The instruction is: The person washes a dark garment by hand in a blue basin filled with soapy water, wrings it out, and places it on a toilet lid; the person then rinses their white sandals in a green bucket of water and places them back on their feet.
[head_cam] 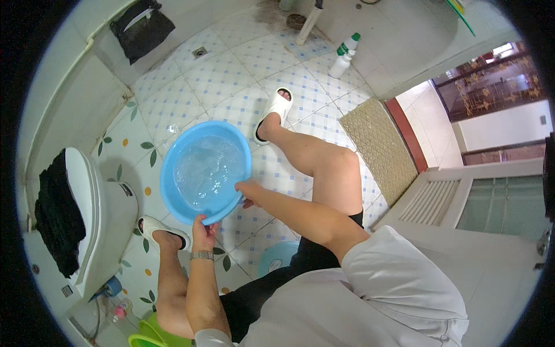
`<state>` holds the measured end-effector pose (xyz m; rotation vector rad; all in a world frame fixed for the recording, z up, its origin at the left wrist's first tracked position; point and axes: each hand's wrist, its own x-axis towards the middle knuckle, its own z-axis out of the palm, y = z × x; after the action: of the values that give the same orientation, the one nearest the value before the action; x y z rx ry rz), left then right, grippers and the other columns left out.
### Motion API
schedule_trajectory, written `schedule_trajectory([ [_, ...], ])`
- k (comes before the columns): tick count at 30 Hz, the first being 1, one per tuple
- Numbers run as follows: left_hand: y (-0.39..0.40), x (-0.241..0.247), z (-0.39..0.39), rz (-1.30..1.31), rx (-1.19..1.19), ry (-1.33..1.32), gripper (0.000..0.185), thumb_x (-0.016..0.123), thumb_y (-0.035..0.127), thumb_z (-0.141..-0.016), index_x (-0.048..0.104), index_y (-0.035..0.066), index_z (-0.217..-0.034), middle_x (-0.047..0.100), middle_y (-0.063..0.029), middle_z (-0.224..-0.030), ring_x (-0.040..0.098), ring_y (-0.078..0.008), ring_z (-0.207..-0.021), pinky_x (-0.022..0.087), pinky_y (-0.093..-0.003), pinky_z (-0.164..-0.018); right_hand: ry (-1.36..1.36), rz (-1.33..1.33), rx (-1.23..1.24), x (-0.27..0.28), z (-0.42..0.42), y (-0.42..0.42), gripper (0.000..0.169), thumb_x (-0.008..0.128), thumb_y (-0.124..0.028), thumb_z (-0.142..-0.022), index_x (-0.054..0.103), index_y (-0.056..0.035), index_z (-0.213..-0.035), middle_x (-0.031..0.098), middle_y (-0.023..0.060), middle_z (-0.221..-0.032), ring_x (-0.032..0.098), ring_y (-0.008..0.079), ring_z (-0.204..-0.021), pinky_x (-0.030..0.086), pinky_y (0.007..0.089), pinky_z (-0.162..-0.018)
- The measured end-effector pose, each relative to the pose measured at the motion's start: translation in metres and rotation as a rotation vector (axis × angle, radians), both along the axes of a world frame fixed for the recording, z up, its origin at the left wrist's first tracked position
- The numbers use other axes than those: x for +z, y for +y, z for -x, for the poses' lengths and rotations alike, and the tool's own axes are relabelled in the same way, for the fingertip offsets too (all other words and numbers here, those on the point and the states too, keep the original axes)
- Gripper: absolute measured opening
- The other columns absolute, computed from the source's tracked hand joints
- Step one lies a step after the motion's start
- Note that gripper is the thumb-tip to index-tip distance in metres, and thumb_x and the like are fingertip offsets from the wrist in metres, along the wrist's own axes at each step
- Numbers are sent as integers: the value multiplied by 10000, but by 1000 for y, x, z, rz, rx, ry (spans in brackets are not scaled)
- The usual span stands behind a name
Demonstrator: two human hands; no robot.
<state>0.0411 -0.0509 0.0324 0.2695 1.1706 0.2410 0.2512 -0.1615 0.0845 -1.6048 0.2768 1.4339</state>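
Observation:
A light blue plastic basin (169,188) with moving, rippled water (210,167) inside is before me, between my feet. My left hand (204,230), with a metal-band watch (202,255) at the wrist, grips the near rim, thumb over the edge and fingers beneath. On the right side of the same rim, my right hand (250,192) has its thumb on top and its other fingers partly hidden under the basin. Whether the basin's underside touches the tiled floor is hidden.
Black cloth (58,217) lies on the white toilet lid (82,186) at left. A floor drain (200,52), two bottles (340,65) and a drain pipe (308,26) are ahead. At right are a beige mat (379,147) and a white door (438,204). A green plastic tub (149,340) stands lower left.

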Motion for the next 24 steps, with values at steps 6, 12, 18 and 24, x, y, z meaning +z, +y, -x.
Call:
schedule_trajectory([
  [6, -13, 4, 14, -58, 36, -28, 403, 527, 151, -824, 479, -69, -1158, 622, -191, -1017, 678, -315, -809, 627, -348, -640, -41, -13, -193, 1, 19, 0, 450, 569, -77, -750, 515, 57, -1176, 602, 187, -1048, 657, 304, -846, 581, 426, -688],
  [12, -5, 89, 12, -262, -52, -48, 371, 515, 179, -859, 475, -71, -1130, 627, -192, -950, 665, -295, -715, 598, -314, -569, -28, -219, -230, 44, 25, -8, 470, 576, -61, -713, 545, 13, -1177, 618, 164, -977, 658, 314, -827, 525, 442, -547],
  [18, -4, 194, -1, -408, -187, -129, 403, 541, 193, -876, 444, -52, -1181, 596, -220, -1054, 655, -309, -898, 610, -383, -706, -102, -313, -173, 159, 0, -17, 453, 608, -106, -719, 543, 23, -1148, 610, 162, -934, 634, 309, -770, 530, 428, -572],
  [24, -36, 293, -49, -573, -173, -159, 322, 565, 241, -890, 533, -44, -1038, 648, -183, -921, 682, -285, -800, 597, -337, -652, -361, -321, -91, 250, -47, -45, 394, 635, -119, -717, 552, 17, -1077, 611, 155, -887, 613, 269, -647, 512, 356, -520],
])
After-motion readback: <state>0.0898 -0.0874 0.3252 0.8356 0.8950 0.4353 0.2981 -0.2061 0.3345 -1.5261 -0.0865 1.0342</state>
